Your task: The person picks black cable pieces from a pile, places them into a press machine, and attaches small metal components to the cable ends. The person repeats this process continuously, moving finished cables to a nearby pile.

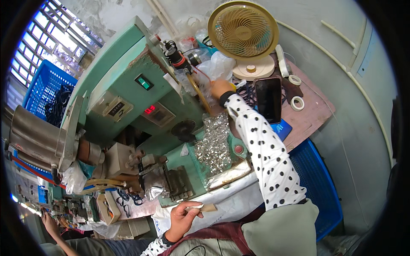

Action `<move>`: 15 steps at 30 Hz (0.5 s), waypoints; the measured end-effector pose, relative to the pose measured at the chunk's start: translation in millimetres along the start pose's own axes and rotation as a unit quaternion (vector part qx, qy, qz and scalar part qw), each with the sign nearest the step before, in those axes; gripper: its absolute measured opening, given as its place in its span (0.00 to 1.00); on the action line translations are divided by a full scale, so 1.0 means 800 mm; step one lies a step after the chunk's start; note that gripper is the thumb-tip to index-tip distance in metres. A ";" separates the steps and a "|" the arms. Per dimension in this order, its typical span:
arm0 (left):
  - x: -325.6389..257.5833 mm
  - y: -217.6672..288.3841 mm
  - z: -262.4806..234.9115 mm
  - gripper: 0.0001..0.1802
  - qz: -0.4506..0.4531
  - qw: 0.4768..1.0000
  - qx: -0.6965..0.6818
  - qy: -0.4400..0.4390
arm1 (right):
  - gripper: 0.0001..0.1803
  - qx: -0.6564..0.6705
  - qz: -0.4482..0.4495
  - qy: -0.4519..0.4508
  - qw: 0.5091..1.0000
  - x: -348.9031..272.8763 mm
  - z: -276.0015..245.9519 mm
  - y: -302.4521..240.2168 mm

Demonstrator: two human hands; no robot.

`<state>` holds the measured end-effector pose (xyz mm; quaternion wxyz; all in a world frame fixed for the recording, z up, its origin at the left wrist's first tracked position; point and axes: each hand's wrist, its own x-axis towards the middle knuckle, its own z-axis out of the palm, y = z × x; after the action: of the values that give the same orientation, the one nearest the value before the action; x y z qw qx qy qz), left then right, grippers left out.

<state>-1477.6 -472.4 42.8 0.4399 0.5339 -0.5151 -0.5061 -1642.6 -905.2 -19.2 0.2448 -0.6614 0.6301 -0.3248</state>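
Note:
Low in front of me, my left hand [183, 219] pinches a small white and tan strip [208, 208] between thumb and fingers; what it is made of I cannot make out. My right hand [221, 88] reaches far forward, beside clear plastic bags [220, 66] and a yellowish tube [198, 91]. Its fingers are too small and partly hidden to show whether they hold anything. Between the hands, a green machine [128, 85] carries a heap of small shiny metal pieces [213, 147] on its bed. A worn metal fixture [166, 181] sits left of the heap.
Right of my sleeve a dark phone [269, 100] stands on a pinkish table [314, 106] with white tape rolls [297, 103]. A tan fan [243, 30] is behind. Blue baskets [314, 179] stand at right and far left. Another person's arm [53, 228] shows at lower left.

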 end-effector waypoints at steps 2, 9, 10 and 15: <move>0.002 -0.003 -0.002 0.09 0.001 1.000 -0.008 -0.008 | 0.16 -0.054 -0.027 0.047 0.997 -0.015 -0.067 -0.009; 0.006 -0.009 0.007 0.10 -0.015 0.998 -0.060 -0.012 | 0.07 0.039 -0.139 0.206 0.968 -0.083 -0.140 -0.027; 0.007 -0.006 0.009 0.10 -0.021 0.997 -0.071 -0.012 | 0.08 0.078 -0.164 0.213 0.960 -0.101 -0.152 -0.029; 0.031 0.009 0.008 0.10 0.090 0.994 -0.039 -0.043 | 0.11 0.265 -0.162 0.083 0.947 -0.184 -0.182 -0.023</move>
<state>-1486.0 -497.1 46.9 0.4817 0.4459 -0.5591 -0.5066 -1737.1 -745.1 73.5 0.3024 -0.6363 0.4239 -0.5692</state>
